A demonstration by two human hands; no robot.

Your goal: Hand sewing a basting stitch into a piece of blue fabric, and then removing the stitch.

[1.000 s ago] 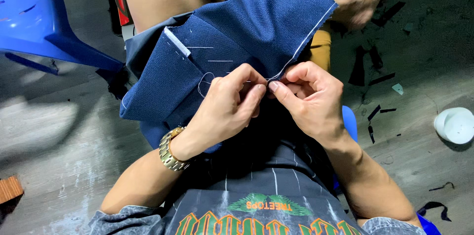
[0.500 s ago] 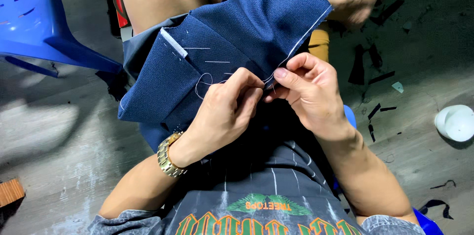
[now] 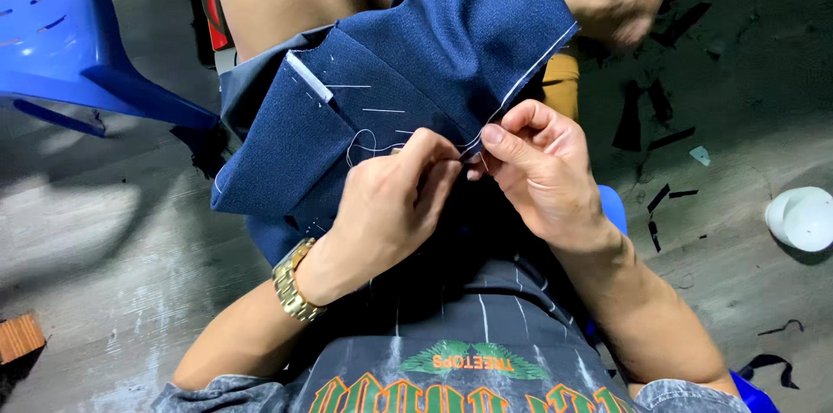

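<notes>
Both hands, left hand and right hand, pinched soft, limp navy fabric at its mid-frame edge; best gripped there.

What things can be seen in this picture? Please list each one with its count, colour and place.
fabric piece: one, dark blue with white stitch lines, draped over the knee, pinched at its edge by both hands
white thread: one loop, on the fabric by the left hand
plastic chair: one, blue, upper left on the floor
round white object: one, right edge on the floor
fabric scraps: several, black, scattered on the grey floor at right
wooden block: one, brown, lower left
wristwatch: one, gold, on the left wrist
left hand: fingers closed on the fabric edge
right hand: pinching the same edge
</notes>
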